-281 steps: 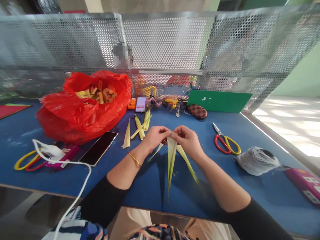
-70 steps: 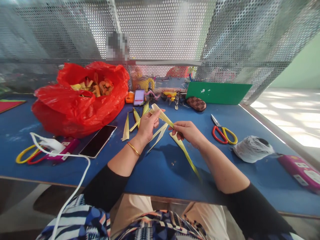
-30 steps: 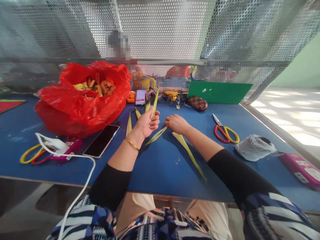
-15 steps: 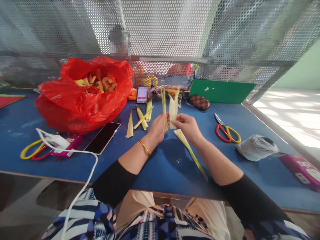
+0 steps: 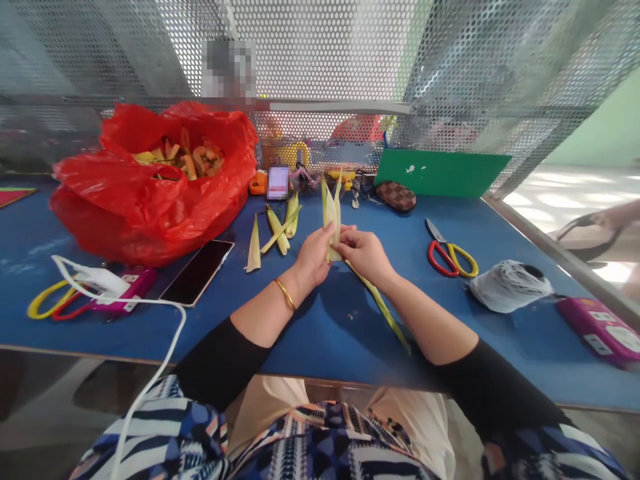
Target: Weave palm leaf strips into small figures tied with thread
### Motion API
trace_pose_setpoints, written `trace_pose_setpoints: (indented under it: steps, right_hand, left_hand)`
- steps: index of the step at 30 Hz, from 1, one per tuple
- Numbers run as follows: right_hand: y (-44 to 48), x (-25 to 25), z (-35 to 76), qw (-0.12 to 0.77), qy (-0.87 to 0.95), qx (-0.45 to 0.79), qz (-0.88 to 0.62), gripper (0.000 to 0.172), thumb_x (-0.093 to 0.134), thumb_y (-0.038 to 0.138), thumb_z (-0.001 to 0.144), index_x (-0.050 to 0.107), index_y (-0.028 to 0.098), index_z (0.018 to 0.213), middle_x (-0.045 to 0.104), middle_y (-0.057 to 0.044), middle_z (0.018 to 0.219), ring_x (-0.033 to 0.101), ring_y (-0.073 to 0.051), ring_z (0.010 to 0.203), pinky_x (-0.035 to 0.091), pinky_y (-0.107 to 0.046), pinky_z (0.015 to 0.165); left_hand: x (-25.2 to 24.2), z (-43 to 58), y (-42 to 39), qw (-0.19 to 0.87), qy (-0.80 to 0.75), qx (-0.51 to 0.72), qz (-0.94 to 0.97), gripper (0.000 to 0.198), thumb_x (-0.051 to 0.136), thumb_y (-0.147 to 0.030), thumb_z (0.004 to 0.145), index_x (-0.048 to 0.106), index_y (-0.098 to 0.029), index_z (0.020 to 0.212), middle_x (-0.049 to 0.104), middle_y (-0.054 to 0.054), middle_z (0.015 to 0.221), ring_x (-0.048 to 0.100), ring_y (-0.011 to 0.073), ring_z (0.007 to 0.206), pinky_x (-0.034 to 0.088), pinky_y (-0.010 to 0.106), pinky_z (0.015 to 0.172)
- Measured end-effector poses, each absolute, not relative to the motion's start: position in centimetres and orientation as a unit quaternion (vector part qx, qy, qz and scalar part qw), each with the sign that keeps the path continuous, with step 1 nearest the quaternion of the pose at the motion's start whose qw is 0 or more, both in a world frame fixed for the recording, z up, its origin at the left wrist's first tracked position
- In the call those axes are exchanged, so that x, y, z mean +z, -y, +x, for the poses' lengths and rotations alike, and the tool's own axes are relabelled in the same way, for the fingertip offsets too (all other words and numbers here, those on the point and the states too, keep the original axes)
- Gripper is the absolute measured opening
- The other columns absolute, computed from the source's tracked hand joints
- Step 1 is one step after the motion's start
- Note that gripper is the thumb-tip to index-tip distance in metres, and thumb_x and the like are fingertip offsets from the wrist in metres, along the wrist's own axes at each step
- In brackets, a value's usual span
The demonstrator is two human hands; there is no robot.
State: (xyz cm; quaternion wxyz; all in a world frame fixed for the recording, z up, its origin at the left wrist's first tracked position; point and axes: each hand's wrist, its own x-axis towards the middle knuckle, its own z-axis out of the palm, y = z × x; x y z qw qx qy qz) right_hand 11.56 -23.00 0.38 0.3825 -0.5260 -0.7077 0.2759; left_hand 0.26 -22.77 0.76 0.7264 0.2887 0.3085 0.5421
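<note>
Pale corn husks (image 5: 331, 208) stand upright between my hands over the blue table, their pointed tips up. My left hand (image 5: 316, 253) is closed around their lower part, its thumb pressed on the front. My right hand (image 5: 364, 253) pinches the same husks low on their right side. Below my right hand a long, narrow green-yellow husk strip (image 5: 383, 308) lies slanting on the table, its upper end partly hidden. Left of my hands lie several more husk pieces (image 5: 278, 230), two of them crossed.
A red plastic bag (image 5: 150, 227) of scraps stands at left, with a phone (image 5: 199, 273) before it. Scissors (image 5: 453, 259), a white string roll (image 5: 510, 287) and a purple power strip (image 5: 597, 330) lie at right. A green board (image 5: 443, 173) and mesh screen are behind.
The husk in my right hand has moved left against the ones in my left hand, and the hands are closer together. The camera view has shifted slightly.
</note>
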Motion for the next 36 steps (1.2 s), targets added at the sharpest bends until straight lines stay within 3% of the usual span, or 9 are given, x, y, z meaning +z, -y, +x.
trace_pose_setpoints:
  steps: [3, 6, 9, 12, 18, 26, 32, 36]
  right_hand:
    - [23.1, 0.3, 11.4, 0.389, 0.698, 0.269, -0.538, 0.026, 0.06, 0.028, 0.077, 0.049, 0.02, 0.054, 0.048, 0.004, 0.051, 0.04, -0.01, 0.052, 0.03, -0.026, 0.054]
    - [23.2, 0.4, 11.4, 0.398, 0.696, 0.251, -0.542, 0.027, 0.062, 0.029, 0.078, 0.048, 0.02, 0.056, 0.049, 0.004, 0.053, 0.042, -0.011, 0.053, 0.031, -0.025, 0.055]
    - [23.3, 1.0, 12.0, 0.379, 0.739, 0.28, -0.482, 0.02, 0.069, 0.035, 0.076, 0.056, 0.019, 0.075, 0.058, 0.003, 0.065, 0.05, -0.012, 0.059, 0.037, -0.025, 0.058]
    - [23.5, 1.6, 12.5, 0.332, 0.796, 0.254, -0.437, 0.034, 0.078, 0.032, 0.068, 0.057, 0.021, 0.092, 0.064, 0.002, 0.078, 0.056, -0.014, 0.068, 0.043, -0.026, 0.065]
    - [23.7, 1.4, 12.4, 0.29, 0.832, 0.163, -0.443, 0.027, 0.073, 0.021, 0.074, 0.053, 0.02, 0.092, 0.062, 0.0, 0.081, 0.059, -0.015, 0.072, 0.044, -0.028, 0.069]
    - [23.7, 1.2, 12.3, 0.281, 0.837, 0.158, -0.443, 0.021, 0.068, 0.021, 0.079, 0.053, 0.019, 0.094, 0.063, -0.002, 0.083, 0.059, -0.016, 0.074, 0.044, -0.028, 0.071]
    - [23.7, 2.0, 12.6, 0.295, 0.83, 0.199, -0.429, 0.022, 0.07, 0.023, 0.077, 0.054, 0.02, 0.091, 0.064, 0.0, 0.08, 0.059, -0.014, 0.071, 0.044, -0.027, 0.069]
    - [23.7, 2.2, 12.8, 0.316, 0.816, 0.216, -0.433, 0.019, 0.07, 0.024, 0.077, 0.053, 0.021, 0.085, 0.064, 0.002, 0.075, 0.059, -0.014, 0.068, 0.043, -0.025, 0.067]
  left_hand:
    - [0.8, 0.3, 22.8, 0.721, -0.309, 0.547, 0.292, 0.033, 0.044, -0.023, 0.099, 0.065, -0.011, 0.076, 0.072, 0.008, 0.074, 0.071, 0.0154, 0.079, 0.051, 0.023, 0.07]
    - [0.9, 0.1, 22.7, 0.722, -0.309, 0.553, 0.278, 0.029, 0.052, -0.024, 0.095, 0.062, -0.012, 0.071, 0.067, 0.004, 0.065, 0.069, 0.0132, 0.07, 0.05, 0.02, 0.065]
    - [1.2, -0.3, 22.5, 0.744, -0.306, 0.544, 0.239, 0.027, 0.059, -0.026, 0.092, 0.057, -0.014, 0.068, 0.063, 0.001, 0.059, 0.066, 0.0127, 0.063, 0.049, 0.021, 0.061]
    - [1.6, -0.7, 22.4, 0.776, -0.287, 0.525, 0.199, 0.029, 0.053, -0.025, 0.094, 0.054, -0.016, 0.066, 0.066, 0.003, 0.063, 0.069, 0.0153, 0.07, 0.053, 0.026, 0.068]
    - [1.9, -0.7, 22.6, 0.786, -0.29, 0.518, 0.172, 0.029, 0.05, -0.02, 0.095, 0.054, -0.016, 0.067, 0.072, 0.006, 0.074, 0.072, 0.0189, 0.082, 0.055, 0.034, 0.082]
    - [2.2, -0.5, 22.7, 0.779, -0.309, 0.524, 0.153, 0.028, 0.051, -0.019, 0.094, 0.054, -0.015, 0.067, 0.071, 0.005, 0.072, 0.071, 0.0178, 0.08, 0.055, 0.033, 0.082]
    - [1.7, -0.8, 22.3, 0.781, -0.314, 0.514, 0.165, 0.027, 0.053, -0.02, 0.093, 0.056, -0.015, 0.066, 0.067, 0.004, 0.067, 0.069, 0.0162, 0.071, 0.053, 0.028, 0.069]
    - [1.5, -0.8, 22.1, 0.778, -0.315, 0.515, 0.172, 0.029, 0.051, -0.019, 0.095, 0.057, -0.014, 0.068, 0.059, 0.0, 0.057, 0.061, 0.011, 0.056, 0.043, 0.021, 0.053]
